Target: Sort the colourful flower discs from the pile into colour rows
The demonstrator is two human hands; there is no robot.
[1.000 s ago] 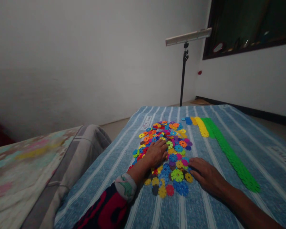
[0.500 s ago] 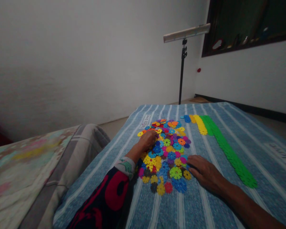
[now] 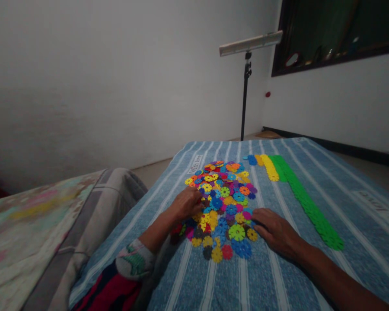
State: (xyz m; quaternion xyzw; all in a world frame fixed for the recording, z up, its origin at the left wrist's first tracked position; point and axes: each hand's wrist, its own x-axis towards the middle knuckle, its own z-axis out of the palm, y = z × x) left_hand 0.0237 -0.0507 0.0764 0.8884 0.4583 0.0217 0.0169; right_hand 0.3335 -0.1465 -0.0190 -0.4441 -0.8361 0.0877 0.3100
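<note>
A heap of small flower-shaped plastic discs (image 3: 225, 203) in many colours lies on a blue striped cloth (image 3: 278, 276). My left hand (image 3: 186, 203) rests at the heap's left edge with its fingers curled down on the discs; what they pinch is hidden. My right hand (image 3: 274, 231) lies flat on the cloth at the heap's right side, fingers stretched toward a green disc (image 3: 236, 232). Right of the heap runs a long row of discs sorted by colour: blue (image 3: 252, 160), yellow (image 3: 270, 167) and a long green stretch (image 3: 307, 205).
A folded patterned blanket (image 3: 52, 224) lies to the left of the cloth. Behind stand a white wall, a light bar on a black stand (image 3: 245, 77) and a dark window (image 3: 337, 30) at the upper right.
My left hand has pulled from the middle of the heap to its left edge and nearer to me. My right hand has stayed in place. The view has shifted slightly.
</note>
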